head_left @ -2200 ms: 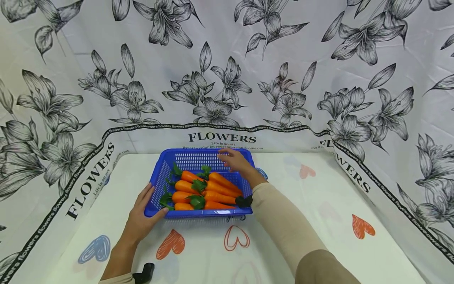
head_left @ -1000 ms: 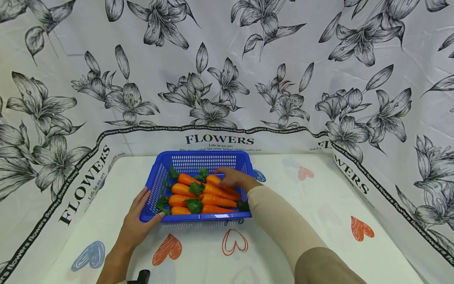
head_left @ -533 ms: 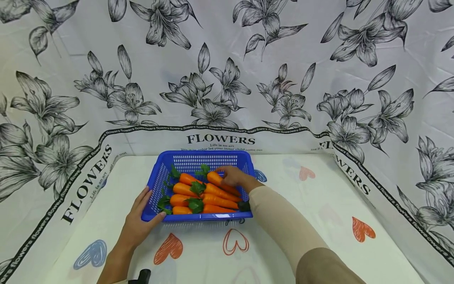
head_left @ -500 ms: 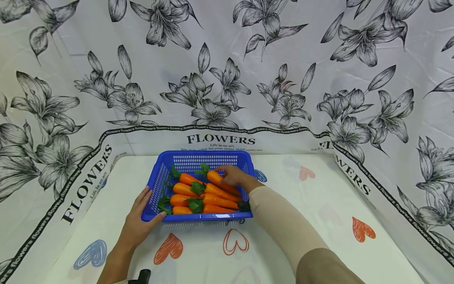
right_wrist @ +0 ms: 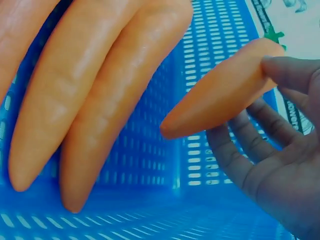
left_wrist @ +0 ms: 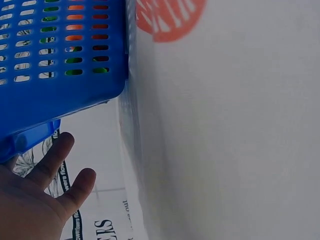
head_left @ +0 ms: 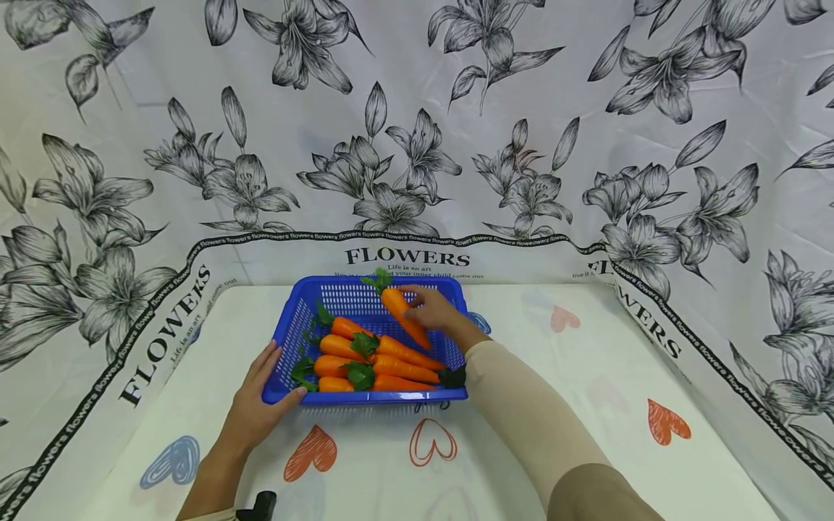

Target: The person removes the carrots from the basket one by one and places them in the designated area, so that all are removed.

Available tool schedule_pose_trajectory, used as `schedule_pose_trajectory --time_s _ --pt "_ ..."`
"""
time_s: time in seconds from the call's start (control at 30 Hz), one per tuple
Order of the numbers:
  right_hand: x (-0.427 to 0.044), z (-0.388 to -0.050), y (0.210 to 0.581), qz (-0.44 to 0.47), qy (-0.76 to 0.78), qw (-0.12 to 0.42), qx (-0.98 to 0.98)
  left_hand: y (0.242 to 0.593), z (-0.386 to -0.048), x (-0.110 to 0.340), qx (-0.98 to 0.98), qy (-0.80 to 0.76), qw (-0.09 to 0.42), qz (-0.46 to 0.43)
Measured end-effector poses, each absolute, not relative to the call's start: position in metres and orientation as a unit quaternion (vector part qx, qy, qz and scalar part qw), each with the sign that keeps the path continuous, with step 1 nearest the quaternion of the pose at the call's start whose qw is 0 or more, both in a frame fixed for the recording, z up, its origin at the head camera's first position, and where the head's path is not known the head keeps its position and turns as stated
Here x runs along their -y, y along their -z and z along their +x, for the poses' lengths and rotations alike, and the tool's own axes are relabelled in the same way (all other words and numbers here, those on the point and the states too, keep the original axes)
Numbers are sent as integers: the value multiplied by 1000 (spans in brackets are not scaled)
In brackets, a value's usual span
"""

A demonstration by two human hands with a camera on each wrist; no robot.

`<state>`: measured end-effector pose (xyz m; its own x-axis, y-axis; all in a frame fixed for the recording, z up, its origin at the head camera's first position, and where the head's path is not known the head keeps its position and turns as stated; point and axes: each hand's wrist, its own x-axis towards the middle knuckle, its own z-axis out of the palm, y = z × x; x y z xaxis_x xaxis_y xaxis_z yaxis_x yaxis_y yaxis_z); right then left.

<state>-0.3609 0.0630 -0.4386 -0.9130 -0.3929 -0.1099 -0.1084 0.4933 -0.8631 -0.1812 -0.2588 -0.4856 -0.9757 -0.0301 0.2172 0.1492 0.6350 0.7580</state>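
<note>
My right hand (head_left: 435,310) pinches an orange carrot (head_left: 396,302) with a green leafy top, near the back right of a blue plastic basket (head_left: 384,396). In the right wrist view the thumb lies on one side of this carrot (right_wrist: 225,95) and the fingers on the other; its tip points down, apart from the other carrots (right_wrist: 100,110). My left hand (head_left: 257,409) rests at the basket's front left corner, thumb on the front rim. Two of its fingers (left_wrist: 52,157) stretch out loosely beside the basket wall in the left wrist view.
Several carrots (head_left: 404,354) lie in two columns in the basket, leaves to the left. Behind the basket rises a white floral curtain (head_left: 534,239). The white table cover (head_left: 560,376) has printed hearts, and a blue one shows beside the basket's right side.
My right hand reached down to the back right carrot, took hold of it and raised it up and away from the others. The left hand has stayed at the basket corner.
</note>
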Motion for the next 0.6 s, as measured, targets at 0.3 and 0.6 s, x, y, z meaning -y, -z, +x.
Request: schedule_pose_trajectory --time_s 0.3,0.6 --pt "-68 -351 407 -169 521 112 -829 481 -182 257 903 420 91 -27" --pt "-84 -332 371 -195 548 74 -810 480 -182 257 903 420 88 -21"
